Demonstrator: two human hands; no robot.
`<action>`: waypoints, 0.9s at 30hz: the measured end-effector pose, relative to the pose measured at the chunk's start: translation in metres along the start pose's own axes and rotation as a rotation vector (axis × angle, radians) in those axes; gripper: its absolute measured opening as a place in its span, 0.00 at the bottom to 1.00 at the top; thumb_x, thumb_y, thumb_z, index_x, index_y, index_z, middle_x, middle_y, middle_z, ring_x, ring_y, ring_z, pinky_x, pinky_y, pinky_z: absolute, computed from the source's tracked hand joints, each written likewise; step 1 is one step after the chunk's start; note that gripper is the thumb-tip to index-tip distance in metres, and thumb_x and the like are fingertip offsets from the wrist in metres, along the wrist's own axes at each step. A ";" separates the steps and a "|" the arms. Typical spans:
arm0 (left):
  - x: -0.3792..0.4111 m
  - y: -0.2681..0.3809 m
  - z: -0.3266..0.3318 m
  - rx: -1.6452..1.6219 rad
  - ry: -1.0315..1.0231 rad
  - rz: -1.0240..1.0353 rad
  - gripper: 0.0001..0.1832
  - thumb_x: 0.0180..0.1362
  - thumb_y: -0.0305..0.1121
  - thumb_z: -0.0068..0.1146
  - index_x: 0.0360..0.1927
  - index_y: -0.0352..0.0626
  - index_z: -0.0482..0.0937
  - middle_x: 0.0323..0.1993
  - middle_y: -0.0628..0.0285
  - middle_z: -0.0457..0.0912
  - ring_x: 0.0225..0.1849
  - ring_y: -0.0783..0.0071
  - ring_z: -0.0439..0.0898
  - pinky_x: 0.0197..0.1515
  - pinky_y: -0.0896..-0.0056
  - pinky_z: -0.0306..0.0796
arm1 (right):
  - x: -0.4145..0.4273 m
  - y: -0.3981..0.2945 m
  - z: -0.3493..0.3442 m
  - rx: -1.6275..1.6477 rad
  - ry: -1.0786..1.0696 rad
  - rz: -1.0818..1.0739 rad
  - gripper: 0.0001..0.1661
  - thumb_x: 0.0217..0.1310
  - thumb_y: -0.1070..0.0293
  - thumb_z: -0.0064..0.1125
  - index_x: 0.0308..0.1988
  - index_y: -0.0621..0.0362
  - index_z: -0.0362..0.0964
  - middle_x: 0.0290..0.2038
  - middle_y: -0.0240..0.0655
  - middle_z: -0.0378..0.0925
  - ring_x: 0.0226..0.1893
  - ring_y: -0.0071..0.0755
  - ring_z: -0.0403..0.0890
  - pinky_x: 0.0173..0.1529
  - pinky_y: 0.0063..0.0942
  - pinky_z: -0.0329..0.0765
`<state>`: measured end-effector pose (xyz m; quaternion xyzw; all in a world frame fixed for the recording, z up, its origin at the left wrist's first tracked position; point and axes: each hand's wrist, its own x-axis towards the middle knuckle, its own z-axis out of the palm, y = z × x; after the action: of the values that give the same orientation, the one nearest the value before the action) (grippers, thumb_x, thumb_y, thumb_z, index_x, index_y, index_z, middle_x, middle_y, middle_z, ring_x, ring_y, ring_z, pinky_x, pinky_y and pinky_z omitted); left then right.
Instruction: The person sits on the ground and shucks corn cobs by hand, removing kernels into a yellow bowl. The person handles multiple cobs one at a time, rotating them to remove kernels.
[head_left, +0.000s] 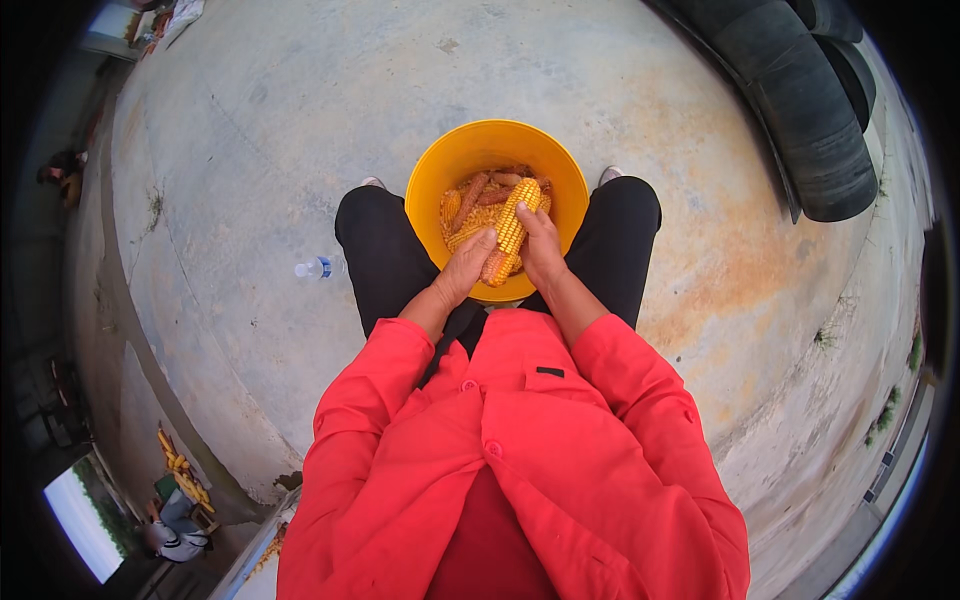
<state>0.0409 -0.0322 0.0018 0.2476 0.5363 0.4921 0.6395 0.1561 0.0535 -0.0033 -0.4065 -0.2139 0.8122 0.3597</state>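
Note:
A yellow ear of corn (518, 217) is held between both hands over a yellow bucket (495, 135). Its lower end shows a patch of reddish bare cob. My left hand (468, 264) grips the lower part of the ear, thumb along its side. My right hand (541, 244) holds the ear from the other side, thumb pressed on the kernels. Inside the bucket lie loose yellow kernels (480, 220), several reddish bare cobs (470, 199) and another ear of corn (451, 204) with kernels on it. The bucket stands between the black-trousered knees.
A clear plastic bottle with a blue label (324, 267) lies on the concrete floor, left of the knees. Large black curved sheets (802, 105) rest at the upper right. At the lower left, a person (176, 536) is beside a pile of corn ears (182, 472).

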 end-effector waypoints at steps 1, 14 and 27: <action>0.001 0.000 0.000 0.039 0.017 -0.012 0.27 0.65 0.43 0.44 0.60 0.33 0.62 0.50 0.61 0.72 0.51 0.77 0.71 0.55 0.77 0.64 | 0.000 0.000 -0.001 -0.014 0.000 0.001 0.19 0.63 0.61 0.53 0.49 0.59 0.66 0.40 0.31 0.72 0.39 0.23 0.74 0.44 0.25 0.72; -0.002 0.005 0.000 -0.037 -0.077 -0.002 0.25 0.64 0.36 0.41 0.60 0.30 0.61 0.50 0.59 0.72 0.50 0.77 0.72 0.54 0.78 0.65 | 0.000 0.001 -0.003 0.004 0.002 0.009 0.19 0.63 0.61 0.53 0.50 0.59 0.65 0.40 0.31 0.72 0.39 0.24 0.74 0.44 0.25 0.72; 0.002 -0.003 0.002 -0.158 0.026 -0.055 0.24 0.66 0.38 0.41 0.60 0.32 0.62 0.51 0.57 0.72 0.52 0.75 0.72 0.54 0.75 0.67 | 0.002 0.001 -0.004 -0.017 -0.009 0.015 0.21 0.63 0.59 0.54 0.50 0.60 0.65 0.41 0.32 0.72 0.40 0.25 0.74 0.46 0.24 0.72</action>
<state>0.0433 -0.0315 -0.0007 0.1751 0.5105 0.5185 0.6632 0.1583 0.0541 -0.0072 -0.4076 -0.2192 0.8149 0.3490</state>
